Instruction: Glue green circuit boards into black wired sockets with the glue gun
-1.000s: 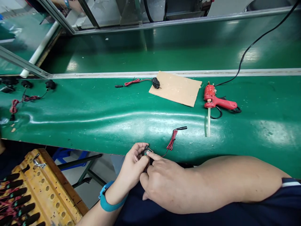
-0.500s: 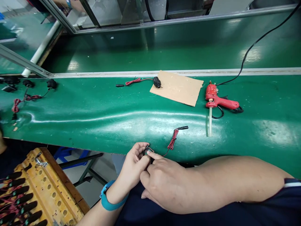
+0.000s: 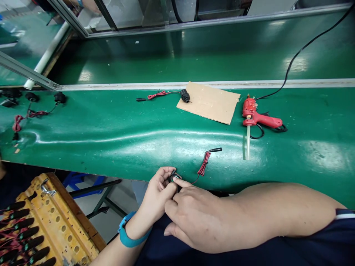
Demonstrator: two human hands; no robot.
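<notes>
My left hand [image 3: 158,193] grips a small black round part [image 3: 172,177] between thumb and fingers at the table's front edge. A bit of green shows inside the part, but most of it is hidden by my fingers. My right hand [image 3: 195,214] has its index fingertip pressed on the part, with the other fingers curled in. From the part a bundled red-and-black cable [image 3: 204,164] runs onto the green table [image 3: 116,122], ending in a black plug [image 3: 215,150].
Behind lies a cardboard piece [image 3: 212,103], with a black wired socket [image 3: 185,96] at its left edge. A red glue gun [image 3: 262,119] with a glue stick rests to the right. More wired sockets [image 3: 59,98] are far left. A yellow rack [image 3: 55,218] of black parts stands lower left.
Both hands stay at the black round part in nearly the same pose. My right thumb has shifted slightly to the left.
</notes>
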